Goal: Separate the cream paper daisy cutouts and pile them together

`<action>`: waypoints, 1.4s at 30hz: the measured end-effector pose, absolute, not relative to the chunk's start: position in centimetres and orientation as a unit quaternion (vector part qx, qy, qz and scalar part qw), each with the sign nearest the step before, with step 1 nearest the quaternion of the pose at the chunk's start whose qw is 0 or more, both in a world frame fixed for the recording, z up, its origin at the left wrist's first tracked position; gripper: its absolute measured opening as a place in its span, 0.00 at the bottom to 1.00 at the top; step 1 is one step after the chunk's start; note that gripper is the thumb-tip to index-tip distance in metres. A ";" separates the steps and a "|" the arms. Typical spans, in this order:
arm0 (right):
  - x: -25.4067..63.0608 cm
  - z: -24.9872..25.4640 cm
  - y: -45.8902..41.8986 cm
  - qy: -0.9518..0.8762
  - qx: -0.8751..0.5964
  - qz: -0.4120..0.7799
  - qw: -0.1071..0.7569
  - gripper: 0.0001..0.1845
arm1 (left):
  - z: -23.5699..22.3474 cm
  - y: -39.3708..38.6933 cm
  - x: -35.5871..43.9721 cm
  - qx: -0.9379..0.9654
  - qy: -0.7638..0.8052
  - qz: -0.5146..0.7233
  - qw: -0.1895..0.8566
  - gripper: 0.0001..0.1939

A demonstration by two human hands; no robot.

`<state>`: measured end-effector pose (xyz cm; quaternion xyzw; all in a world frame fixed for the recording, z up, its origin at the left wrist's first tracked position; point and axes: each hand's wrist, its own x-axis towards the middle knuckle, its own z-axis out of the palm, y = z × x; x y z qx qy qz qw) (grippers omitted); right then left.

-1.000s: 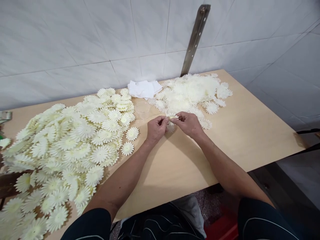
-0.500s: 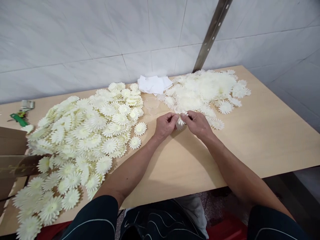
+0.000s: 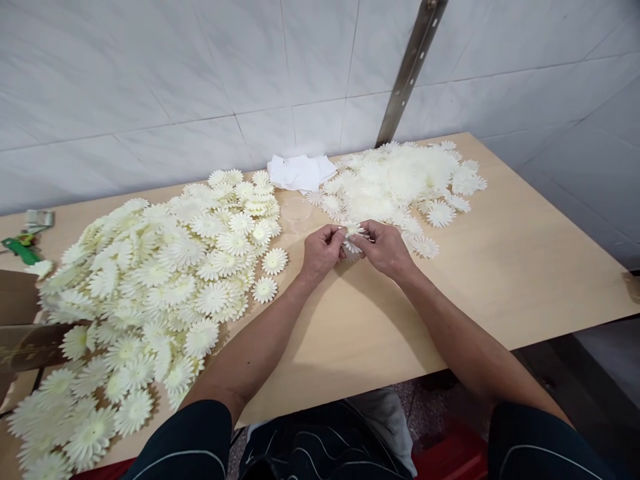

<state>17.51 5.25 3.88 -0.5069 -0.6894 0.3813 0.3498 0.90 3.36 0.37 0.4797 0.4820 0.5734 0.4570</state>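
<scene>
My left hand and my right hand meet over the wooden table, both pinching a small cream daisy-shaped flower piece between their fingertips. The piece is partly hidden by my fingers. Just behind my hands lies a heap of pale flower pieces. A much larger spread of cream daisy flowers covers the table's left half.
White crumpled paper lies against the tiled wall. A clear round dish sits between the two heaps. A green-handled tool rests at the far left. A metal strip leans up the wall. Brown cardboard overlaps the left edge.
My hands stay together at the flower piece, fingers working it slightly. The view has shifted a little, so everything sits a bit further left than half a second ago.
</scene>
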 end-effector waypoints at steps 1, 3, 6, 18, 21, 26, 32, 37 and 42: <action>17.5 3.8 5.3 -0.684 -0.509 0.387 0.352 0.21 | 0.4 3.4 0.9 0.477 0.482 0.576 0.456 0.23; 17.6 3.9 5.3 -0.669 -0.518 0.401 0.351 0.23 | 0.4 3.3 0.9 0.470 0.485 0.584 0.450 0.23; 17.6 4.2 5.3 -0.645 -0.535 0.434 0.331 0.30 | 0.5 3.3 0.9 0.456 0.491 0.597 0.441 0.24; 19.5 5.7 5.5 -0.692 -0.485 0.480 0.235 0.29 | 0.6 3.4 1.0 0.408 0.528 0.627 0.402 0.24; 19.8 6.2 5.5 -0.702 -0.481 0.465 0.245 0.34 | 0.6 3.4 1.1 0.415 0.533 0.619 0.402 0.24; 20.8 6.5 6.1 -0.677 -0.538 0.411 0.289 0.34 | 0.6 3.3 1.1 0.434 0.531 0.598 0.415 0.23; 24.7 5.6 8.1 -0.667 -0.629 0.060 0.395 0.24 | 0.6 3.3 1.0 0.443 0.527 0.589 0.423 0.22; 23.5 6.6 7.9 -0.706 -0.587 0.023 0.394 0.18 | 0.8 3.1 1.2 0.461 0.533 0.573 0.419 0.19; 16.6 9.1 6.8 -0.837 -0.428 0.126 0.318 0.13 | 0.3 3.0 1.2 0.501 0.533 0.547 0.407 0.18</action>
